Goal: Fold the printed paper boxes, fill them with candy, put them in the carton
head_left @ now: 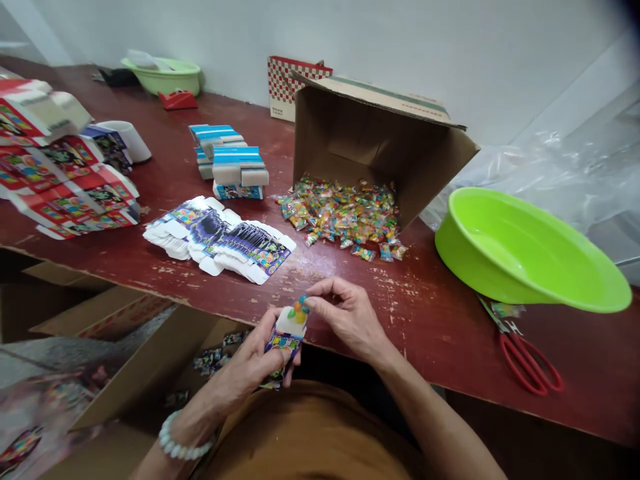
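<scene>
My left hand (260, 357) is closed around a small purple printed candy box (286, 343), its white flap standing up at the top. In my right hand (350, 317), thumb and forefinger pinch a small clear packet of colourful candies (299, 311) right at the box's mouth. The packet lies in front of the white flap; whether part of it is inside the box I cannot tell. Beyond my hands, a fanned stack of flat purple boxes (220, 237) lies on the table, and a heap of candy packets (345, 210) spills from a cardboard carton (370, 133) on its side.
A lime-green basin (450, 250) and red-handled scissors (530, 363) are on the right. Blue-and-white box bundles (240, 167) and red box stacks (75, 180) stand to the left. Below the table's edge, an open carton (135, 360) holds purple boxes. A red tape dispenser (178, 100) sits farther back.
</scene>
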A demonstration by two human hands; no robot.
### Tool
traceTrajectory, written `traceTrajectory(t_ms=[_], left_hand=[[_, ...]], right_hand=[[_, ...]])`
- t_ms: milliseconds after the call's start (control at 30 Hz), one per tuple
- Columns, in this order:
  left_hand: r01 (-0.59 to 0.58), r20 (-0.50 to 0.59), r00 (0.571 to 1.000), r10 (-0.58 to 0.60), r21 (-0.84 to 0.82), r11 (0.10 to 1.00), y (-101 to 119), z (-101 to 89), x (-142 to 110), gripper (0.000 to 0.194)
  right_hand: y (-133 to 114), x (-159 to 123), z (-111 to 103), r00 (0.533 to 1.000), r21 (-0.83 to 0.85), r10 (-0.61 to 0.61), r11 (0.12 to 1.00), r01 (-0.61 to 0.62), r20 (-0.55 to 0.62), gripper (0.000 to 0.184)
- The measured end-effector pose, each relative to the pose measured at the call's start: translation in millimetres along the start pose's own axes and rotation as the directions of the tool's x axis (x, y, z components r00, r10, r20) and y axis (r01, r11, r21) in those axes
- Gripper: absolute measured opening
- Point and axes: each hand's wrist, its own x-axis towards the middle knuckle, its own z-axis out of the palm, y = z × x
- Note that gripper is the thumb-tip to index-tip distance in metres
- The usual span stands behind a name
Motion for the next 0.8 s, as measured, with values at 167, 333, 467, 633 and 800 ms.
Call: traceTrajectory(t_ms=[167, 333, 467, 633, 800], left_hand=[[-0.084, -0.047, 0.996, 0.079, -0.122, 0.989, 6, 11.2, 5, 0.036], [-0.051, -0.097, 0.995, 0.017, -0.357, 0.933, 11, 14.2, 7, 0.044], [-0.089, -0.138, 0.989, 0.048, -0.308, 0.947, 9, 17.8, 9, 0.046], [-0.11, -0.218, 0.975, 0.053, -0.258, 0.96, 6, 18.7, 12, 0.06], [0.044, -0.113, 0.987, -0.114, -0.497, 0.867, 13, 16.3, 9, 0.063]], right_hand=[[-9, -4, -2, 0.964, -0.188, -0.156, 0.962, 0.198, 0.215, 0.015], [-2, -2, -4, 0.994, 0.167, 0.062, 0.983, -0.075, 0.085, 0.024], [10, -4, 4, 0.922, 0.376, 0.192, 0.871, -0.318, 0.335, 0.052], [13, -11, 14, 0.969, 0.255, 0.109, 0.952, -0.166, 0.224, 0.026], [9, -15, 12, 0.967, -0.072, -0.214, 0.972, 0.226, 0.139, 0.02]])
